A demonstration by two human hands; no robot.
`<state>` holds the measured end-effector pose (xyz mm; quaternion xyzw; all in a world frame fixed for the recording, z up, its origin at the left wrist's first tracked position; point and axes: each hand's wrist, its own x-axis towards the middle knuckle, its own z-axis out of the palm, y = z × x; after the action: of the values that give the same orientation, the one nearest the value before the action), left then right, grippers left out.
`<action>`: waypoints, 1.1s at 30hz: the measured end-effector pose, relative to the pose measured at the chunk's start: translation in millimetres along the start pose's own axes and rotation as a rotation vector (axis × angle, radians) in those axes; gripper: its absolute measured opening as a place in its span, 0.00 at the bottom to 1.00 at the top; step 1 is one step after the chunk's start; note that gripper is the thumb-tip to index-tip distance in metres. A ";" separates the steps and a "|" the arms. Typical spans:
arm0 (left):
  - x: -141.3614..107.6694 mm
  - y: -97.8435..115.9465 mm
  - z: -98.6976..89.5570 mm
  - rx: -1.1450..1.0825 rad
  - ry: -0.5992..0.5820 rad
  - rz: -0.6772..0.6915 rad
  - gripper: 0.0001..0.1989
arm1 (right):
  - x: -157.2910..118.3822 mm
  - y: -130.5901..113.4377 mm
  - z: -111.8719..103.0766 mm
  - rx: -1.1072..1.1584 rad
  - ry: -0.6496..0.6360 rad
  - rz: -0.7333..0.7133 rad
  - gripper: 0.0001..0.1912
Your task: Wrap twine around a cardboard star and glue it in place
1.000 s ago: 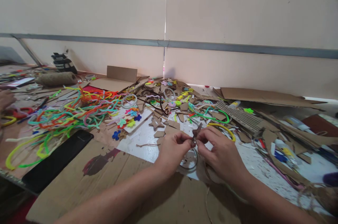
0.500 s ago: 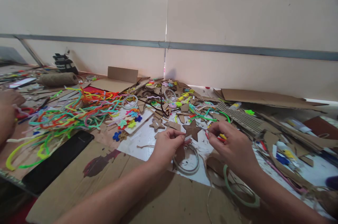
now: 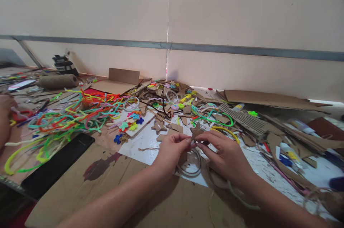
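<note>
Hands: left hand [image 3: 172, 151] and right hand [image 3: 225, 152], fingertips pinched on a brown cardboard star [image 3: 197, 130].
Star: held above a pale round ring [image 3: 191, 174].
Risk: uneven finger pressure could crease its points.

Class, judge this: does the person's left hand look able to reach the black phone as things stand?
Probably yes: the black phone lies to the left, its top uncovered, and the cardboard between is flat. The left hand seems to be pinching the brown star and would likely need to release it first.
</note>
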<state>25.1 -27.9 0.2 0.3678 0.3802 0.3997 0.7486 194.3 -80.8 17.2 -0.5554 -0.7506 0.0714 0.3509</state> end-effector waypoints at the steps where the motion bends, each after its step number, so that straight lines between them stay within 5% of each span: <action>1: 0.0 -1.4 -0.5 -0.018 -0.013 -0.002 0.12 | -0.7 0.8 1.0 -0.001 0.008 0.004 0.06; 33: -1.8 0.6 -2.5 0.045 -0.078 0.024 0.20 | -1.9 6.2 5.8 0.094 0.059 0.077 0.03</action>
<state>22.0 -28.6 0.2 0.4042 0.3551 0.3856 0.7496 195.9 -78.6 9.0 -0.5686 -0.7138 0.1035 0.3956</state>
